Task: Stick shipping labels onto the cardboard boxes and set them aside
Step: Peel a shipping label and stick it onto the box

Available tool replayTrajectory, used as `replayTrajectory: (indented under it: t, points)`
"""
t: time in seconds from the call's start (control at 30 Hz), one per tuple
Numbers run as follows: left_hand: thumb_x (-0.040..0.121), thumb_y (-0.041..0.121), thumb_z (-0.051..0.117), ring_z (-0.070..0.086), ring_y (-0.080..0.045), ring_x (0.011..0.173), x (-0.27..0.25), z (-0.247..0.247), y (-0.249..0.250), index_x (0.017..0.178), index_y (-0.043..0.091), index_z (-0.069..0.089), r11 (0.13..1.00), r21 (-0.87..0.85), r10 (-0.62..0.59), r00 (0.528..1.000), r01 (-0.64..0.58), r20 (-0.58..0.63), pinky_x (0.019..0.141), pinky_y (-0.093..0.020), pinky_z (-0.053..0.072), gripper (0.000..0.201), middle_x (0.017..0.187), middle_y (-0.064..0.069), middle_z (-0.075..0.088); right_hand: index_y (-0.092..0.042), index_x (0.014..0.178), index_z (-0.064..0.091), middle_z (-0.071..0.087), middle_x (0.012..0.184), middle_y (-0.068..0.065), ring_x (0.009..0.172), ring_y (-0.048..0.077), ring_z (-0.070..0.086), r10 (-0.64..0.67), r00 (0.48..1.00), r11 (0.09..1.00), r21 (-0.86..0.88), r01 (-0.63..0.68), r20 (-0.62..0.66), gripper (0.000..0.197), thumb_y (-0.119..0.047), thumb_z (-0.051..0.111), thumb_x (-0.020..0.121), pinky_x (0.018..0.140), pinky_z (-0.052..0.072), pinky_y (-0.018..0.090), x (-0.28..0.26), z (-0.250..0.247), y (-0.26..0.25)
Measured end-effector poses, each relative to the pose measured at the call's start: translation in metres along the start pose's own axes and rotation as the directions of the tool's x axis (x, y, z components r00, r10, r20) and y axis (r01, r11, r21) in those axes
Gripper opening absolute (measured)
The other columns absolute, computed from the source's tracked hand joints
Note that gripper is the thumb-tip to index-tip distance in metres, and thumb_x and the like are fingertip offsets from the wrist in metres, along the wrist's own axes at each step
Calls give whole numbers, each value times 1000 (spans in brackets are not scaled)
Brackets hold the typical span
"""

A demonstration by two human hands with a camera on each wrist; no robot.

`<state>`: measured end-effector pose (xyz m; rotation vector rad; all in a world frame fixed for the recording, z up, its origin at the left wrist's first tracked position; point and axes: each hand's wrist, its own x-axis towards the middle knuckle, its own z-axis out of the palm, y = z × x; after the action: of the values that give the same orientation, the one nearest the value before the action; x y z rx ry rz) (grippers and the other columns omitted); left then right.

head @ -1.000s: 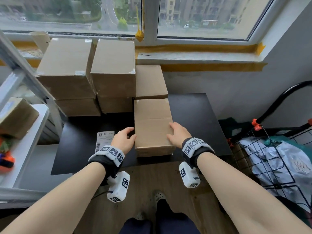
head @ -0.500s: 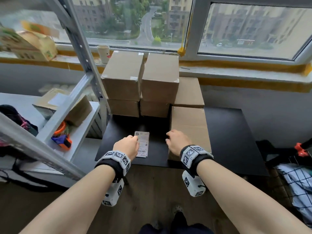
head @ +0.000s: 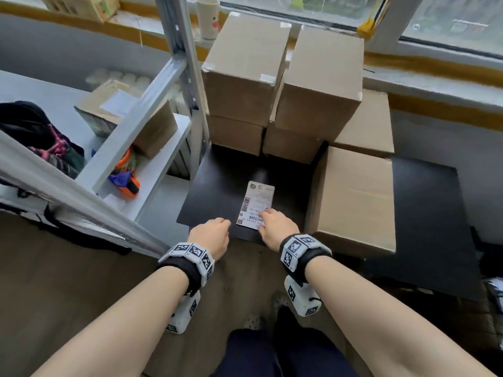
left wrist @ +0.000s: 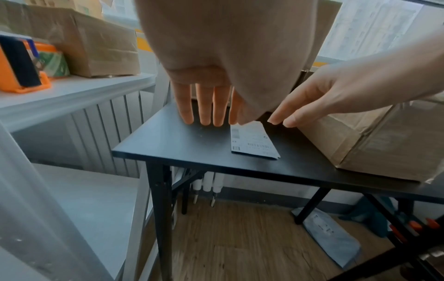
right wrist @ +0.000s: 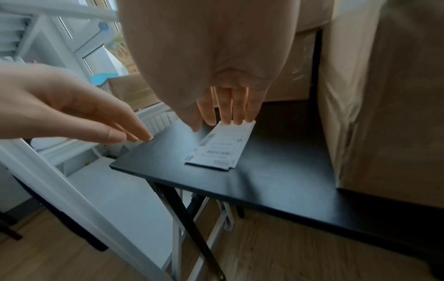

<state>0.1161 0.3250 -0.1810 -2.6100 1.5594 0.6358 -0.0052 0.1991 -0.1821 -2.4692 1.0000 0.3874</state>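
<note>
A small stack of white shipping labels (head: 255,204) lies on the black table (head: 217,186) near its front left corner. My right hand (head: 275,227) reaches onto the labels' near end with straight fingers (right wrist: 228,110). My left hand (head: 212,235) hovers just left of the labels, fingers (left wrist: 204,106) straight and pointing down at the table, holding nothing. A plain cardboard box (head: 353,200) stands right of the labels, beside my right wrist. Several more cardboard boxes (head: 280,77) are stacked behind, against the window sill.
A white metal shelf (head: 152,172) stands left of the table, holding a cardboard box (head: 130,118) and an orange tape dispenser (head: 128,182). A paper cup (head: 208,17) sits on the sill. The table's front edge is right under my hands.
Both hands let go of the front box. My right hand moved left onto the labels and my left hand shifted to their left. The head view swung left and down.
</note>
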Motion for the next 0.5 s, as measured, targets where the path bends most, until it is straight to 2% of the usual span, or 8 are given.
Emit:
replayTrajectory:
  t: [0.13, 0.27, 0.4, 0.5]
  points:
    - [96, 22, 37, 47, -23, 127, 14, 15, -9, 133, 20, 45, 999, -54, 2, 1000, -1, 15, 99, -39, 44, 39, 143, 3, 43, -12, 139, 38, 31, 151, 6, 134, 28, 37, -53, 999, 998, 40, 54, -12, 44, -23, 43, 96, 105, 39, 39, 20, 20, -1]
    - [97, 20, 35, 28, -17, 142, 23, 29, -12, 143, 18, 34, 994, -104, 29, 999, -25, 36, 112, -34, 31, 46, 154, 1, 29, -12, 146, 26, 14, 159, 5, 144, 24, 20, -74, 997, 994, 76, 74, -3, 59, -27, 50, 95, 113, 27, 34, 31, 33, 1]
    - [98, 19, 34, 21, -15, 144, 32, 36, -14, 147, 17, 27, 989, -139, 53, 998, -49, 23, 115, -28, 24, 50, 156, 0, 23, -11, 146, 26, 11, 159, 5, 146, 22, 15, -60, 998, 995, 83, 60, 3, 64, -28, 56, 92, 114, 24, 33, 37, 41, 7]
    - [97, 17, 35, 20, -15, 144, 32, 39, -12, 146, 18, 29, 981, -195, 32, 998, -21, 54, 115, -30, 26, 49, 156, 1, 22, -13, 145, 28, 14, 158, 5, 144, 22, 18, -47, 999, 995, 83, 47, -8, 57, -23, 51, 94, 109, 31, 35, 38, 43, 9]
